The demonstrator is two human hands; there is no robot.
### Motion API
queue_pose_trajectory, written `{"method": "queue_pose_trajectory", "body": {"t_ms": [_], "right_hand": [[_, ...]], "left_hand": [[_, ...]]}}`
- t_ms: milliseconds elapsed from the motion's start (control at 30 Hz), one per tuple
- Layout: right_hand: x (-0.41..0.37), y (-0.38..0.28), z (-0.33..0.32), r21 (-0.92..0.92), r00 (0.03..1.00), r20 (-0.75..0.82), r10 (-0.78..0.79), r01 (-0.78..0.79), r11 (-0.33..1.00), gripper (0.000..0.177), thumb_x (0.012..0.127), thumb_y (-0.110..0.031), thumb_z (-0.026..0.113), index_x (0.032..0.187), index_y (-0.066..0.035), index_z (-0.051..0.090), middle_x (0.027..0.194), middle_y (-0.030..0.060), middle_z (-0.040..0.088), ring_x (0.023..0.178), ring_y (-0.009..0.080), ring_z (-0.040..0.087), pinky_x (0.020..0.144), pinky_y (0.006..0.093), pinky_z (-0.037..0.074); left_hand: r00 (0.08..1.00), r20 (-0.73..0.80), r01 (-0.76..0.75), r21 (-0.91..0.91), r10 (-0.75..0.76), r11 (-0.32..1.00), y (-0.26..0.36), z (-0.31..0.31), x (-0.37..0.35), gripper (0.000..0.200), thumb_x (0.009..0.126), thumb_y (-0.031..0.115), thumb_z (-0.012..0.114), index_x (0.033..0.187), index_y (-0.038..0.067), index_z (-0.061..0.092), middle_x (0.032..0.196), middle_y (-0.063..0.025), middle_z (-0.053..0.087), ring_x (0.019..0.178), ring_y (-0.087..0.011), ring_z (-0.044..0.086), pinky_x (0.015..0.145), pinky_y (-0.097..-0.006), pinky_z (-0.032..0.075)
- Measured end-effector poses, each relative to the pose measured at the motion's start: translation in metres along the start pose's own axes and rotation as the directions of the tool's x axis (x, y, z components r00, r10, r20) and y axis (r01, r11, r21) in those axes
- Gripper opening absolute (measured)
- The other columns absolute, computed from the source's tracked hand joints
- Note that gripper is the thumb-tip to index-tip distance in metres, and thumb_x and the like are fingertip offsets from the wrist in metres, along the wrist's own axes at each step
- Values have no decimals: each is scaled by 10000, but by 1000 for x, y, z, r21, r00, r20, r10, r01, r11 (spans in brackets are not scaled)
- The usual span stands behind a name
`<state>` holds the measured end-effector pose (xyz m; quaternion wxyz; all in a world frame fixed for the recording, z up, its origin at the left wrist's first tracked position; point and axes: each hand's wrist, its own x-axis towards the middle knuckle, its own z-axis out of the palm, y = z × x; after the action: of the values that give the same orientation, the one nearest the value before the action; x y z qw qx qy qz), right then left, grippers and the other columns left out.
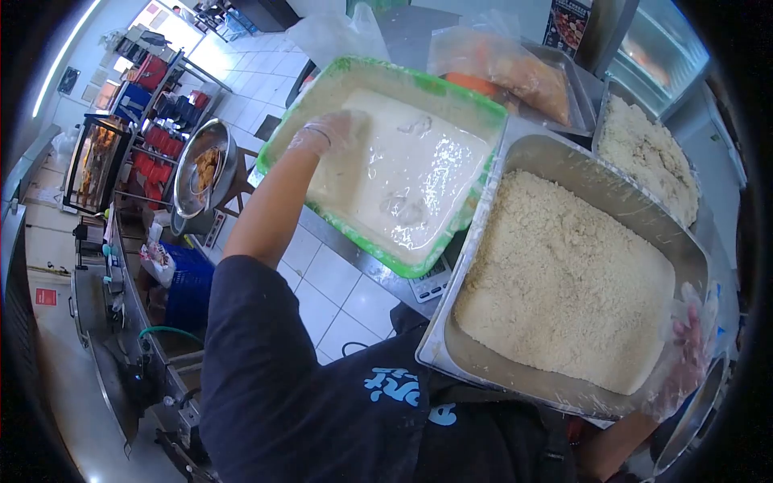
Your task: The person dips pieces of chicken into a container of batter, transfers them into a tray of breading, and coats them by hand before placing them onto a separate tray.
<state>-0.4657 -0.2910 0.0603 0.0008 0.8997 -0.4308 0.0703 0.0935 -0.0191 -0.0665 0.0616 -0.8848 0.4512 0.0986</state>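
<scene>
- My left hand (334,133), in a thin clear glove, is down in the green tub (354,76) at its left side, fingers dipped into the pale batter (419,173); whether it is clenched on anything under the coating I cannot tell
- Two lumps coated in batter (407,211) show in the tub, one near the middle, one toward the far side, both apart from my left hand
- My right hand (688,354), also gloved, lies against the right corner of the steel tray (531,149); its fingers are spread loose and grasp nothing
- That tray is filled with breadcrumbs (564,282) and sits just beside the tub, touching it
- A second crumb tray (648,157) stands beyond it; a bag of orange food (503,68) lies behind the tub
- A scale (431,282) peeks out beneath the tub's near corner; a metal bowl (201,165) of fried pieces sits well off to my left
</scene>
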Motion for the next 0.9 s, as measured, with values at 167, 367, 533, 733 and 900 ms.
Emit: {"method": "queue_pose_trajectory", "body": {"t_ms": [167, 367, 533, 733, 900], "right_hand": [[5, 18, 5, 377, 987, -140, 76, -18, 926, 495, 902, -351, 308, 1285, -38, 295, 1153, 167, 509, 894, 267, 570, 731, 340, 485], [18, 27, 15, 635, 936, -112, 333, -190, 749, 500, 905, -377, 287, 1252, -22, 350, 1139, 172, 515, 890, 234, 568, 716, 295, 478], [28, 54, 35, 891, 906, -4, 422, -188, 412, 494, 904, -376, 290, 1206, -5, 415, 1107, 166, 537, 863, 197, 570, 696, 251, 470], [31, 113, 76, 573, 920, -389, -52, 286, 768, 316, 862, -197, 465, 1091, 13, 520, 1048, 133, 568, 810, 157, 555, 703, 219, 443], [37, 41, 35, 616, 973, -227, 27, 122, 778, 398, 786, -51, 558, 1163, 30, 457, 1081, 157, 546, 872, 160, 551, 722, 218, 443]], "left_hand": [[869, 394, 359, -89, -298, 929, 50, -43, -10, 304, 733, 178, 480, 968, 18, 590, 1013, -185, 579, 928, -277, 574, 775, -371, 447], [948, 213, -236, -34, 237, 971, -13, -41, 0, 321, 759, 327, 546, 923, 58, 608, 893, -139, 616, 763, -250, 591, 698, -365, 452], [991, 103, -90, 80, 81, 993, -4, -111, -27, 217, 750, 189, 588, 934, 77, 612, 878, -83, 625, 785, -193, 579, 703, -315, 460], [993, -47, -121, -296, 112, 948, 8, -121, -41, 214, 736, 126, 582, 940, 65, 604, 895, -116, 619, 829, -225, 583, 749, -312, 459], [975, 101, -164, -281, 199, 946, 55, -126, -70, 210, 748, 137, 560, 924, 33, 605, 897, -99, 621, 841, -199, 591, 784, -291, 458]]}}
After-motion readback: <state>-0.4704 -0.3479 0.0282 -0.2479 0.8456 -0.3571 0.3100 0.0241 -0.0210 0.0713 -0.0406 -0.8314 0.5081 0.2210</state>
